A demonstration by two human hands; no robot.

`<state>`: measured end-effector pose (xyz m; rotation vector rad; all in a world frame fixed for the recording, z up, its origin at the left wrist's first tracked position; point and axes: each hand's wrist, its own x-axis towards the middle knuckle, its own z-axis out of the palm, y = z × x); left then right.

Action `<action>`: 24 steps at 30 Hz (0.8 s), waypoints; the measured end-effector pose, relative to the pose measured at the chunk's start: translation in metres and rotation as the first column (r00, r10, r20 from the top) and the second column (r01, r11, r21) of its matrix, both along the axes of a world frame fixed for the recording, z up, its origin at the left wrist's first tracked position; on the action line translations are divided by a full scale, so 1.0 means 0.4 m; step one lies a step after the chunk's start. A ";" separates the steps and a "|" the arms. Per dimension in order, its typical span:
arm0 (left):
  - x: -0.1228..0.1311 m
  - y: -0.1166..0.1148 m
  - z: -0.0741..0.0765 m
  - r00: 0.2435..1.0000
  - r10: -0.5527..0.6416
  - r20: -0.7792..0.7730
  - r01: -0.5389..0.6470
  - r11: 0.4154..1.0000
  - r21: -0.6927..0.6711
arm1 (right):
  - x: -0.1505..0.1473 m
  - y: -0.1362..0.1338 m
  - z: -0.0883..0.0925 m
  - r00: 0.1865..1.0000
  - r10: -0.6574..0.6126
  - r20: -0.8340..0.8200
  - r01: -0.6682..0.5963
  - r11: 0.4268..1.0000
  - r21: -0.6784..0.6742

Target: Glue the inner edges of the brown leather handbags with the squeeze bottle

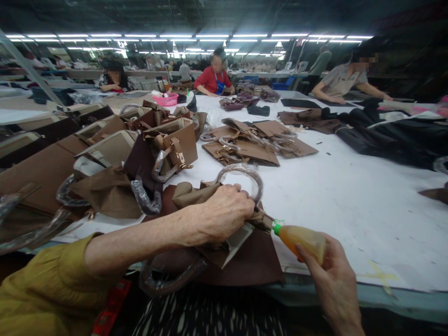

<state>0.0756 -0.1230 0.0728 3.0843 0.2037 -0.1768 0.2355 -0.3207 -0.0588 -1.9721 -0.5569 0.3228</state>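
Observation:
A dark brown handbag (252, 259) lies at the table's front edge, its plastic-wrapped handles (259, 179) looping out above and below. Fingers curled, my left hand (227, 212) grips the bag's brown fabric lining (196, 193) near its opening. My right hand (332, 275) is wrapped around a soft squeeze bottle (304, 240) of amber liquid with a green cap. The bottle lies tilted, and its tip is at the end of a brown strip (262, 219) sticking out from the bag. Whether the tip touches the strip I cannot tell.
Several brown handbags (178, 144) stand crowded along the left. Flat tan bags (252, 140) are piled beyond my hands. Dark material (385, 137) lies at the right. Co-workers (215, 74) sit across the white-covered table (367, 200). A pink basin (165, 99) is farther back.

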 end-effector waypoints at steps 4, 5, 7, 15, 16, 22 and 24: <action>-0.004 0.004 -0.006 1.000 -0.006 0.016 0.006 1.000 0.010 | -0.016 -0.008 0.021 1.000 -0.025 0.006 0.025 1.000 -0.002; -0.005 0.005 -0.008 1.000 -0.008 0.022 0.008 1.000 0.013 | -0.020 -0.011 0.028 1.000 -0.012 -0.015 0.012 1.000 -0.003; -0.007 0.006 -0.013 0.999 -0.016 0.036 0.016 1.000 0.009 | -0.026 -0.015 0.041 0.998 0.020 -0.054 -0.021 1.000 -0.009; -0.007 -0.004 -0.006 1.000 -0.002 -0.014 0.002 1.000 -0.003 | -0.024 -0.015 0.052 0.996 0.057 -0.073 -0.062 0.996 -0.062; -0.007 -0.006 -0.002 1.000 -0.003 -0.026 0.003 1.000 -0.001 | -0.024 -0.014 0.052 0.996 0.059 -0.072 -0.064 0.996 -0.067; -0.008 -0.011 0.003 0.998 -0.009 -0.055 0.009 1.000 -0.002 | -0.030 -0.008 0.070 0.997 0.001 -0.078 -0.007 0.997 -0.076; -0.008 -0.011 -0.001 0.999 -0.006 -0.046 0.006 1.000 -0.007 | -0.032 -0.006 0.077 0.994 0.013 -0.105 -0.022 0.996 -0.085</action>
